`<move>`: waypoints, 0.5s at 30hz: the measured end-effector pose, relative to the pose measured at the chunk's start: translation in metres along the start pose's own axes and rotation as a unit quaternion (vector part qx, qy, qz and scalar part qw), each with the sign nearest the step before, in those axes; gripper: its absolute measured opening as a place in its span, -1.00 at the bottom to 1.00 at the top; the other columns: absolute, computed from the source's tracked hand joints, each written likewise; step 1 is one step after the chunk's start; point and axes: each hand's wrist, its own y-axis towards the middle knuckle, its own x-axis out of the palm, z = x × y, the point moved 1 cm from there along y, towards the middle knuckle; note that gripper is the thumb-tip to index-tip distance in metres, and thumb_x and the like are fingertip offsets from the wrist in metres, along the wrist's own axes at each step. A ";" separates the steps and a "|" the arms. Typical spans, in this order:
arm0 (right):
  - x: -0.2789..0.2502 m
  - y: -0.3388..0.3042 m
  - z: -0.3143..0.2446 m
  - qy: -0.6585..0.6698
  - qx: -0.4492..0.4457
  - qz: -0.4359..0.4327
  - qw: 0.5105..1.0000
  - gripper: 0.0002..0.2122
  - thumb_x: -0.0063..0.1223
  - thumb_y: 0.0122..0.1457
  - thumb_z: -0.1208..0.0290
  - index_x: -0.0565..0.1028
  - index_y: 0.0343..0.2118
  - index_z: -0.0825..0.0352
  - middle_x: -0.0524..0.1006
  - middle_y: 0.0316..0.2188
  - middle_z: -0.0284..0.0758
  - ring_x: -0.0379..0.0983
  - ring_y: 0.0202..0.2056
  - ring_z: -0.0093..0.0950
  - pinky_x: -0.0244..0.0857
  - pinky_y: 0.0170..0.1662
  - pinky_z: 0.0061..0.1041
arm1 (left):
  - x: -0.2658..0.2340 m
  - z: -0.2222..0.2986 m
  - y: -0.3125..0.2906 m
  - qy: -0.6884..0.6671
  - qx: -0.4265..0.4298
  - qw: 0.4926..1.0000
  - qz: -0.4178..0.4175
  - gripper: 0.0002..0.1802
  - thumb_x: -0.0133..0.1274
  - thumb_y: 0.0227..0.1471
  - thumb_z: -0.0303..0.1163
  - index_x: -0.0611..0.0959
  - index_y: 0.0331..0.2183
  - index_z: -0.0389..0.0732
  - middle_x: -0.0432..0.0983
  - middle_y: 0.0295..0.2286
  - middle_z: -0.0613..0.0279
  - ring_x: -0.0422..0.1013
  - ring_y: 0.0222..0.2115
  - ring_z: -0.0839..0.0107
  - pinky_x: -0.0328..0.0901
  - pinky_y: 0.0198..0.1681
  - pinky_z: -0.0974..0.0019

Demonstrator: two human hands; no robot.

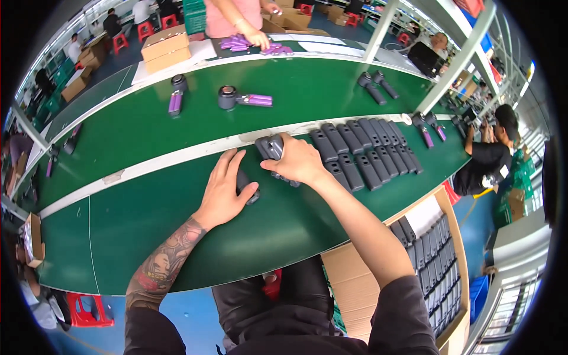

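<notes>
My right hand (297, 158) is closed round a couple of dark grey plastic casings (270, 147), held close together at the worktable's (151, 219) far edge. Their undersides are partly hidden by my fingers. Just left of it, my left hand (220, 190) lies with its fingers stretched out. A dark grey casing (242, 182) is beside its palm, and the thumb rests over the lower end. To the right of my right hand, several matching dark casings (370, 168) lie in two slanting rows.
Past a white rail (195, 158), a green conveyor belt (307, 89) carries dark devices with purple handles (255, 100). An open carton (355, 290) of dark casings stands at my right. Across the belt, a person's hand (255, 36) touches purple pieces (235, 43). Another person (494, 148) works at the right.
</notes>
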 end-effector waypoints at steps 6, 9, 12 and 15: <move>-0.002 0.010 0.000 -0.086 -0.018 0.029 0.996 -0.33 0.30 -0.03 0.01 0.42 0.04 0.44 0.65 -0.32 -0.16 0.61 -0.27 -0.14 0.44 -0.14 -0.28 | -0.001 -0.001 0.005 0.018 0.027 0.999 0.021 -0.25 0.11 0.12 -0.24 0.25 0.28 -0.15 0.04 0.29 -0.01 0.04 0.29 -0.02 -0.03 0.35 0.00; -0.006 0.015 0.005 -0.105 -0.016 0.052 0.993 -0.33 0.30 -0.03 0.00 0.42 0.03 0.44 0.64 -0.32 -0.14 0.61 -0.27 -0.14 0.44 -0.14 -0.27 | -0.003 0.001 0.005 0.048 0.046 0.998 0.022 -0.29 0.11 0.12 -0.23 0.29 0.25 -0.15 0.08 0.27 -0.02 0.06 0.28 0.00 -0.05 0.35 -0.04; -0.004 0.015 0.001 -0.136 -0.012 0.036 0.990 -0.32 0.30 -0.01 -0.03 0.42 0.03 0.46 0.64 -0.32 -0.11 0.60 -0.27 -0.12 0.44 -0.14 -0.25 | -0.001 0.001 0.005 0.081 0.091 0.993 -0.005 -0.34 0.10 0.12 -0.23 0.33 0.21 -0.17 0.12 0.25 0.02 0.08 0.27 0.02 -0.05 0.36 -0.05; -0.003 0.013 -0.005 -0.137 -0.017 0.031 0.990 -0.31 0.29 0.00 -0.04 0.42 0.03 0.47 0.64 -0.32 -0.10 0.60 -0.26 -0.10 0.44 -0.14 -0.25 | -0.003 0.000 0.005 0.070 0.094 0.993 -0.008 -0.38 0.09 0.12 -0.22 0.36 0.18 -0.17 0.16 0.22 0.05 0.11 0.25 0.03 -0.05 0.36 -0.05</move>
